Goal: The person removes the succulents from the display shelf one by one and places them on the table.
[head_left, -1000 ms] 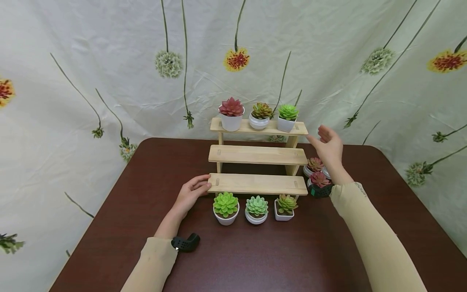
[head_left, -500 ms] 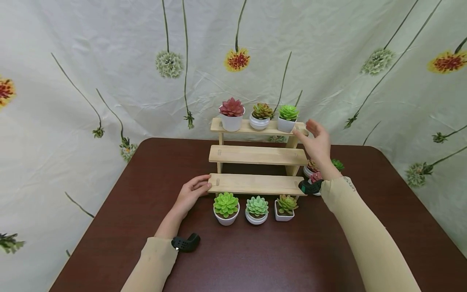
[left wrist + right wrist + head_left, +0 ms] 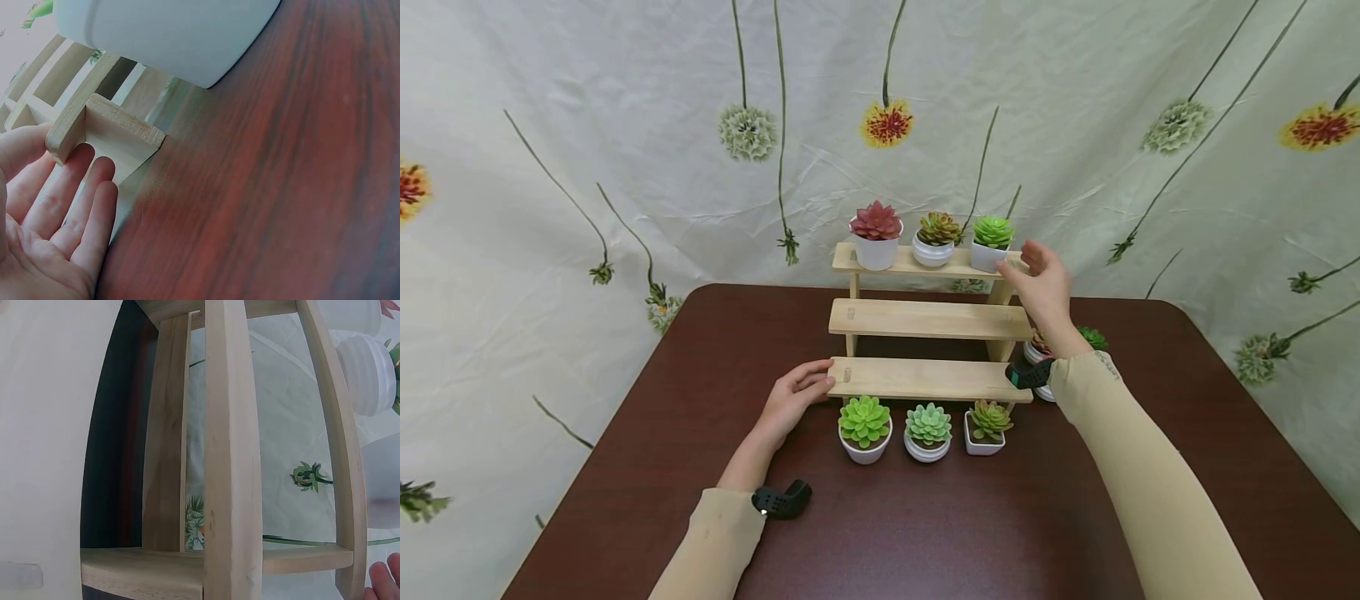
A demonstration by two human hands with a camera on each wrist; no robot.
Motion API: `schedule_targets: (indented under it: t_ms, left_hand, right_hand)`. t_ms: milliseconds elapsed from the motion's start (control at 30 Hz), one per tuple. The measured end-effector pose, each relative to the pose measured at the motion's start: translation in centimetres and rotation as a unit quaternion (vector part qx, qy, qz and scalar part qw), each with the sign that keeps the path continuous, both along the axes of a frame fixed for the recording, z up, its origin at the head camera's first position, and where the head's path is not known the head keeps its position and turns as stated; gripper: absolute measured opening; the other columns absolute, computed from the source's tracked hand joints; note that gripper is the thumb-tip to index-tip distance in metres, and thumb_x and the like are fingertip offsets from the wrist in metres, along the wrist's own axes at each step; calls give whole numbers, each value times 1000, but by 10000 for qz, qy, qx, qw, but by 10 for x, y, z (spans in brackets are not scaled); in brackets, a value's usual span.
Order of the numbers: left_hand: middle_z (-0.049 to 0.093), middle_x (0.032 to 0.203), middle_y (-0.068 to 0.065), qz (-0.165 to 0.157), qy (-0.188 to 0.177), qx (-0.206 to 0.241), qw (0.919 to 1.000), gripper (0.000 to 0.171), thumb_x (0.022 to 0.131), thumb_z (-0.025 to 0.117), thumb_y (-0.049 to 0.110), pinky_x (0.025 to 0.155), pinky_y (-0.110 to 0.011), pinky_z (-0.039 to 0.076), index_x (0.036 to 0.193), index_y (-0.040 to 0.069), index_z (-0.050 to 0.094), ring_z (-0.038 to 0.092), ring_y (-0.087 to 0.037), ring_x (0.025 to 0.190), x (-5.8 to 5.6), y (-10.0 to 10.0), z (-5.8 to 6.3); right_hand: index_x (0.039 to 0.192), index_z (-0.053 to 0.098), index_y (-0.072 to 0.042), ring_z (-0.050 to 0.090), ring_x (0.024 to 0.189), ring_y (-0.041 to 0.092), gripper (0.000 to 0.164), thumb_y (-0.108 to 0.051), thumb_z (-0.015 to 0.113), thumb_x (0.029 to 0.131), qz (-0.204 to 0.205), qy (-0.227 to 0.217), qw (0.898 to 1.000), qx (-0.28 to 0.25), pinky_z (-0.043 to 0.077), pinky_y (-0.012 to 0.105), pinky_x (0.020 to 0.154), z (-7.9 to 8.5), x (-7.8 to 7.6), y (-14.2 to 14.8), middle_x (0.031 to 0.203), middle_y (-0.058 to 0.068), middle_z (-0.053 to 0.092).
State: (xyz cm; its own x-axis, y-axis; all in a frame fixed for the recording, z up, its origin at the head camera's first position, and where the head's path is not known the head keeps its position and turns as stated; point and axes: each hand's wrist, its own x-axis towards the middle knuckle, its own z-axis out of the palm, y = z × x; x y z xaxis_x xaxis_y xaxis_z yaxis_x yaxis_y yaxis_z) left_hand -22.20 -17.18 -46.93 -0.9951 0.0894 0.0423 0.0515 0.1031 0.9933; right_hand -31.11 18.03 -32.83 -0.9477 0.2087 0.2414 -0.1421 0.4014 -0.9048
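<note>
In grip of left hand [image 3: 790, 400], clamped — wooden stand [image 3: 928, 318] on desk [image 3: 925, 533]. Beside topmost square pot [image 3: 988, 257], grip of right hand [image 3: 1041, 286] apart, contact unclear. Behind sleeve [image 3: 1150, 467] — marks [image 3: 1107, 364] unreadable — succulents [image 3: 1092, 337] part-hidden.

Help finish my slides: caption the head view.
Left hand holding the lowest shelf, right hand beside the rightmost pot on the top shelf, three succulents lined up in front.

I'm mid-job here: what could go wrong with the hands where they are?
The right hand is right beside the square pot on the top shelf; a nudge might push it into the middle pot.

The left hand grips the left end of the bottom shelf; a tug might shift the rack and topple both pots.
</note>
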Motion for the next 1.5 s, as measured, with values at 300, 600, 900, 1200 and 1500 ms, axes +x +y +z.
schedule_targets:
  t_ms: [300, 600, 900, 1200, 1500]
  left_hand:
    - [60, 119, -18, 3, -54, 45, 10000, 43, 90, 66, 23, 82, -28, 52, 129, 8, 56, 61, -12, 99, 0, -1, 1]
    - [60, 120, -17, 21, -97, 39, 9999, 44, 90, 66, 24, 82, -28, 52, 129, 7, 56, 60, -12, 101, 0, 0, 0]
    - [60, 119, -17, -1, -84, 49, 10000, 44, 89, 67, 26, 83, -30, 52, 128, 8, 56, 60, -15, 102, 1, 0, 1]
    - [60, 119, -17, 15, -83, 62, 9999, 43, 89, 66, 25, 83, -30, 52, 128, 8, 57, 60, -13, 101, 1, -1, 1]
    - [60, 119, -16, -5, -64, 51, 10000, 43, 90, 66, 24, 84, -29, 52, 128, 8, 57, 60, -13, 102, 1, 0, 1]
  right_hand:
    - [141, 40, -2, 41, 128, 26, 69, -29, 70, 85, 91, 70, 9999, 53, 36, 35, 104, 3, -4, -4, 140, 14, 43]
    - [141, 39, -2, 42, 127, 26, 69, -26, 71, 85, 247, 25, 9997, -35, 36, 34, 104, 7, -8, -15, 139, 16, 44]
    - [146, 27, -2, 38, 130, 27, 73, -24, 67, 89, 272, -143, 9995, 21, 34, 32, 106, 9, -12, -17, 145, 17, 35]
    - [146, 27, -3, 40, 129, 27, 71, -24, 65, 90, 371, -143, 9992, 53, 35, 33, 105, 8, -14, -17, 143, 17, 38]
    - [141, 37, -1, 46, 122, 26, 68, -26, 69, 87, 300, 27, 9995, -44, 40, 33, 101, 5, -7, -15, 134, 17, 46]
